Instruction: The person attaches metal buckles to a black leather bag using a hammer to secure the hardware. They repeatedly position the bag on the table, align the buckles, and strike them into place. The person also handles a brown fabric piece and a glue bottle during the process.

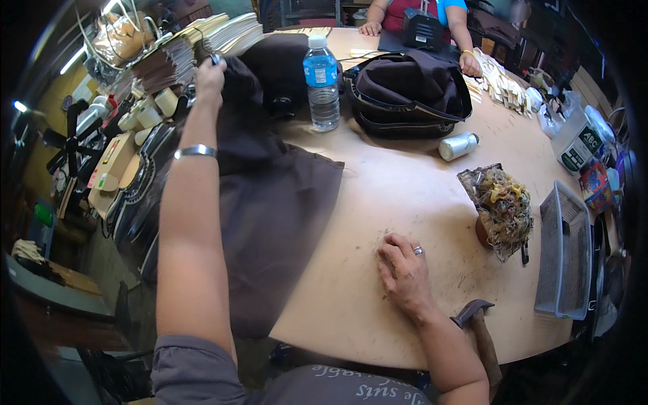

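My left arm stretches far out to the left. At its end my left hand (210, 81) is closed around a small object with a shiny tip, too small to name, above the dark fabric. Below that arm a large dark brown cloth (277, 216) spreads over the table's left side and hangs past its near edge. My right hand (406, 273) rests on the bare tabletop (351, 297), fingers loosely bent and nothing visible in them. Beside the right forearm lies a hammer (482, 331) with a wooden handle.
A water bottle (322, 94), a dark bag (412, 94) and a small white bottle (459, 146) stand or lie farther back. At right are a pot heaped with scraps (503, 202) and a grey plastic basket (563, 256). Across the table a person's hand (470, 64) rests near pale strips (503, 84).
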The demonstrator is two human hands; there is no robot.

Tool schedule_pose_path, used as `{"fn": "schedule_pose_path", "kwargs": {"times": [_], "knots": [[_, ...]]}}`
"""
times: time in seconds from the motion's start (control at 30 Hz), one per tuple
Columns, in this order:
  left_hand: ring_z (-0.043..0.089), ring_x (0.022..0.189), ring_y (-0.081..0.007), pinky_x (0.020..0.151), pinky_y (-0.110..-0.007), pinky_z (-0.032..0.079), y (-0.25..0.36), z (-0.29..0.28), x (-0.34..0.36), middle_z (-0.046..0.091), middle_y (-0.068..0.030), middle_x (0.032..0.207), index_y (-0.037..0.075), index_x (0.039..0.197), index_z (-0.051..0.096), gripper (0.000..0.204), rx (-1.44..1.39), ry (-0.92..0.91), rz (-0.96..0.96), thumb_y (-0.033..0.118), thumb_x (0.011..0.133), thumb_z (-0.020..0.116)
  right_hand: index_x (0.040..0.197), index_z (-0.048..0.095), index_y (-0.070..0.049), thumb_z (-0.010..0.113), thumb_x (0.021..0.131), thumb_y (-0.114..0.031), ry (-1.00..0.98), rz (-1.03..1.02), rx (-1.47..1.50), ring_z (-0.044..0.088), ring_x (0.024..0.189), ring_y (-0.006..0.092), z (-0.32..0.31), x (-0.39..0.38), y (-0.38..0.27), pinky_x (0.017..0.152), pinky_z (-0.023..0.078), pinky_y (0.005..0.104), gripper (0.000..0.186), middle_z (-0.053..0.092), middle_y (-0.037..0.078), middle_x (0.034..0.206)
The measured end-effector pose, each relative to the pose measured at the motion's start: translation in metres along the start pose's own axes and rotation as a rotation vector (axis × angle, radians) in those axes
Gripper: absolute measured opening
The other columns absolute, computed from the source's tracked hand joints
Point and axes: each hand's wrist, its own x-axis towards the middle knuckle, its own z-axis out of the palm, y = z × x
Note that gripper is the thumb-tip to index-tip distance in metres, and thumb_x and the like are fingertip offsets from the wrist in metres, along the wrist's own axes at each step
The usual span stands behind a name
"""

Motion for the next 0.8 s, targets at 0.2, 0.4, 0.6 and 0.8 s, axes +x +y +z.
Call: {"fn": "schedule_pose_path", "kwargs": {"times": [0.2, 0.4, 0.6, 0.8], "knots": [[0.056, 0.085, -0.0167, 0.079, -0.029, 0.043, 0.083, -0.063, 0.026, 0.059, -0.0058, 0.09, 0.005, 0.091, 0.061, 0.02, -0.322, 0.155, 0.238, 0.018, 0.076, 0.055, 0.09, 0.054, -0.003, 0.059, 0.068, -0.001, -0.022, 0.026, -0.013, 0.046, 0.099, 0.0292, -0.003, -0.001, -0.005, 0.087, 0.038, 0.0381, 0.023, 0.051, 0.011, 0.104], [0.053, 0.077, -0.015, 0.073, -0.029, 0.04, 0.189, -0.128, -0.069, 0.059, -0.0047, 0.082, 0.005, 0.089, 0.061, 0.025, 0.253, 0.279, 0.598, 0.027, 0.076, 0.059, 0.091, 0.054, -0.003, 0.06, 0.067, -0.001, -0.049, -0.012, 0.029, 0.045, 0.101, 0.0287, -0.001, -0.003, -0.008, 0.088, 0.036, 0.0371, 0.025, 0.05, 0.011, 0.106], [0.051, 0.08, -0.0133, 0.073, -0.029, 0.04, 0.185, -0.144, -0.099, 0.057, -0.0055, 0.086, 0.002, 0.089, 0.059, 0.026, 0.12, 0.079, 0.738, 0.025, 0.079, 0.055, 0.09, 0.055, -0.002, 0.059, 0.065, 0.001, -0.024, -0.014, 0.022, 0.047, 0.099, 0.0301, 0.004, -0.006, 0.003, 0.086, 0.038, 0.0373, 0.026, 0.051, 0.011, 0.104], [0.057, 0.08, -0.0138, 0.07, -0.025, 0.045, 0.125, -0.069, -0.147, 0.06, -0.003, 0.08, 0.006, 0.09, 0.063, 0.028, -0.04, -0.262, 0.151, 0.027, 0.072, 0.064, 0.093, 0.054, -0.001, 0.058, 0.067, 0.002, -0.032, -0.006, 0.011, 0.046, 0.101, 0.0302, 0.0, -0.009, 0.006, 0.087, 0.038, 0.0363, 0.026, 0.051, 0.013, 0.107]]}}
